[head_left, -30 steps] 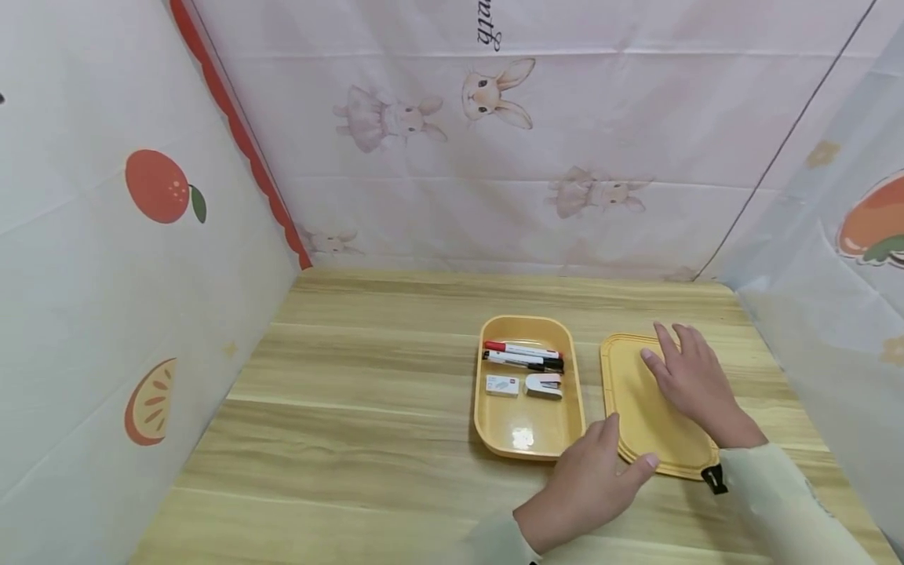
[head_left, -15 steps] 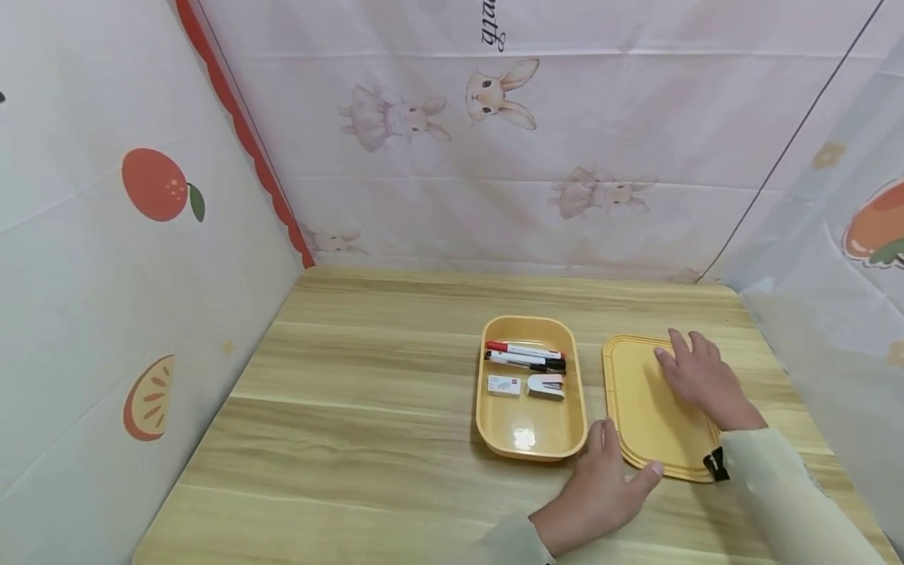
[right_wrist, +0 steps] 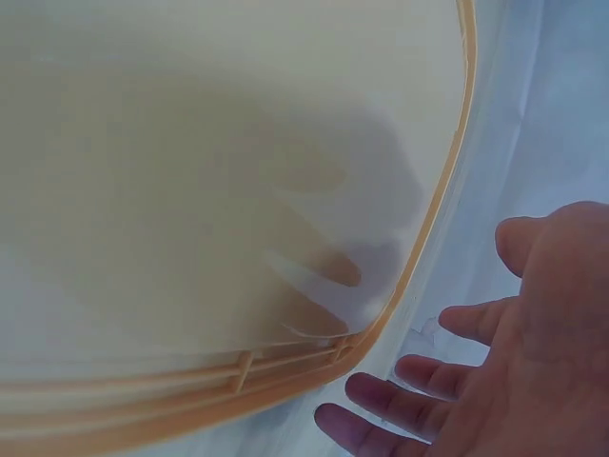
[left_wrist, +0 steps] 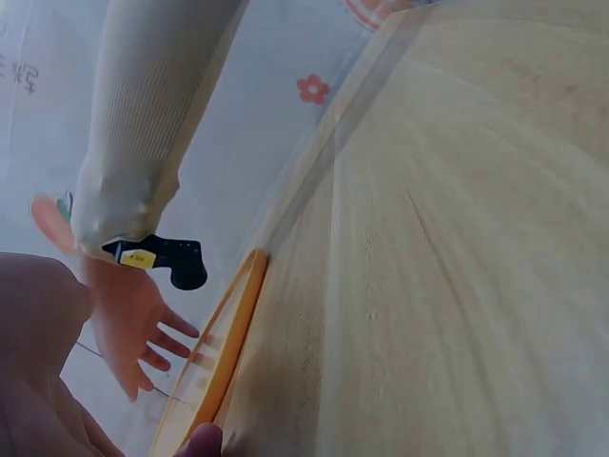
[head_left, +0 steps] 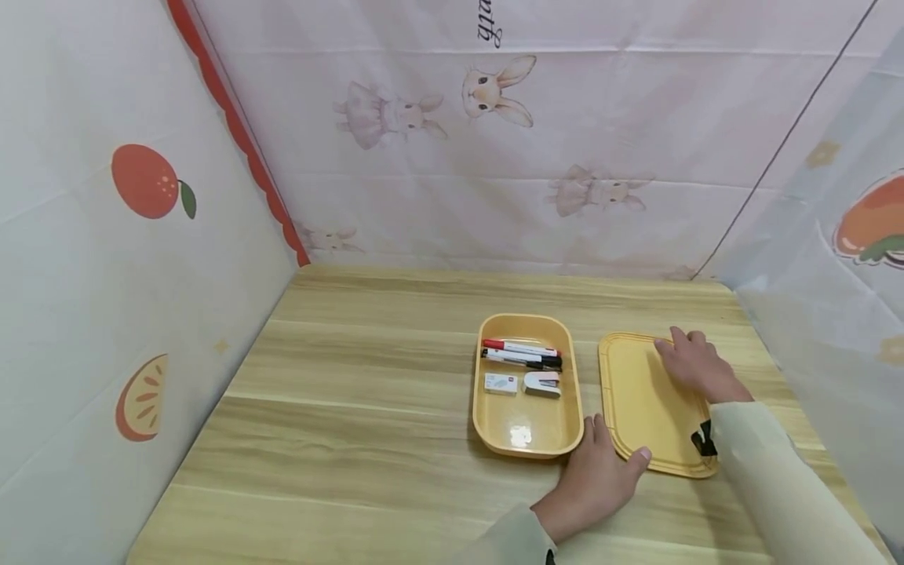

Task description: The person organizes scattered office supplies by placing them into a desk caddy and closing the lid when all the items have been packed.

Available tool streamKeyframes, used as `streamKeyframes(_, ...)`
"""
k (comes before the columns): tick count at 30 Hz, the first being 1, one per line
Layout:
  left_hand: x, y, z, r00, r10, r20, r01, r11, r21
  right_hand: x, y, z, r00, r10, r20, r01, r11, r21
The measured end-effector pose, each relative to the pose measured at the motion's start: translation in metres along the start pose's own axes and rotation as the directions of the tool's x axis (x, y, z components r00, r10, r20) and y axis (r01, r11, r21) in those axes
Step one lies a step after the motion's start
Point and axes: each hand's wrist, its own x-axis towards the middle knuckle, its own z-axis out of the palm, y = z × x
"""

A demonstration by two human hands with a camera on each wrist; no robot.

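- The flat yellow plastic lid [head_left: 646, 404] lies on the wooden table [head_left: 367, 408], just right of the yellow oval plastic tray [head_left: 527, 428].
- The right hand [head_left: 695, 365] rests at the lid's far right corner, fingers straight and slightly spread.
- The left hand [head_left: 599, 480] touches the lid's near left edge, thumb out, fingers relaxed.
- The tray holds two marker pens [head_left: 523, 355], a small stapler [head_left: 542, 384] and a white box [head_left: 501, 383].

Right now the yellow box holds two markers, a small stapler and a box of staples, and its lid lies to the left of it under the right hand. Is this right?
Not quite: the lid lies to the right of the yellow box, not the left, as the head view shows. The rest holds: the markers, stapler and box of staples are inside, and the right hand is over the lid's far right part.
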Motion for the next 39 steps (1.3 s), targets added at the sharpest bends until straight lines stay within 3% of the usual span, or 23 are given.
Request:
streamKeyframes(7, -0.004, -0.006, 0.003, 0.998, 0.063, -0.006, -0.062, 0.998, 0.03, 0.009, -0.003, -0.004, 0.998, 0.048, 0.031, -0.047, 0.999, -0.019)
streamKeyframes(10, -0.007, -0.004, 0.004, 0.997, 0.077, 0.011, -0.078, 0.993, 0.084, 0.01, -0.001, -0.007, 0.996, 0.071, 0.045, -0.07, 0.997, -0.03)
streamKeyframes(14, -0.009, 0.0, 0.008, 0.997, 0.066, 0.038, -0.072, 0.981, 0.179, 0.012, 0.001, -0.009, 0.988, 0.105, 0.109, -0.101, 0.994, -0.037)
streamKeyframes(17, -0.01, 0.002, 0.013, 0.997, 0.051, 0.055, -0.061, 0.978, 0.199, 0.012, 0.0, -0.008, 0.982, 0.127, 0.143, -0.124, 0.992, -0.028)
streamKeyframes(33, -0.008, 0.007, 0.015, 0.998, 0.045, -0.044, -0.035, 0.978, 0.205, 0.004, -0.017, -0.008, 0.977, 0.133, 0.167, -0.117, 0.988, -0.104)
streamKeyframes(39, -0.009, 0.009, 0.016, 1.0, 0.012, -0.025, -0.01, 0.998, 0.063, 0.004, -0.016, -0.01, 0.976, 0.138, 0.17, -0.123, 0.988, -0.097)
